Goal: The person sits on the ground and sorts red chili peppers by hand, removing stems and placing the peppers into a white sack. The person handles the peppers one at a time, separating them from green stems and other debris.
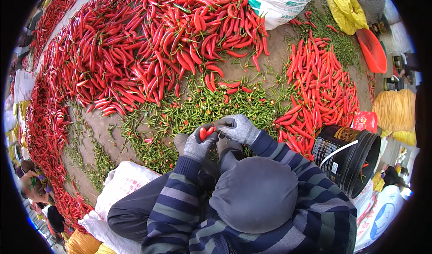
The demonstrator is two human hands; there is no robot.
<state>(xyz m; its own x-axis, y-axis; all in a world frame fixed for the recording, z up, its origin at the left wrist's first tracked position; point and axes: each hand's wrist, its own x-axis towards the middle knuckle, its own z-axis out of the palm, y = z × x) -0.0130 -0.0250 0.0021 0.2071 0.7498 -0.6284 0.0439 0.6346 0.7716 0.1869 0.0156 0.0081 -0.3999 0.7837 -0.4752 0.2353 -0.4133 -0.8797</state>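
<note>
My left hand [198,145], in a grey work glove with a dark palm, is closed around red chili peppers [203,134]; two rounded red ends show between its fingers. My right hand [240,129], gloved alike, meets it with thumb and fingers curled together beside the peppers. Whether those fingertips grip a stem is hidden. Beneath both hands spreads a layer of cut green chili stems [202,108] with red bits among them. Up and left lies a large heap of red chilies with stems [135,48]. A smaller heap of red chilies [314,85] lies to the right.
A black plastic bucket [332,152] lies on its side at my right. White woven sacks [283,4] stand beyond the heaps, and another white sack [130,176] lies by my left knee. An orange-red basin [371,51] and a person [35,183] are farther off.
</note>
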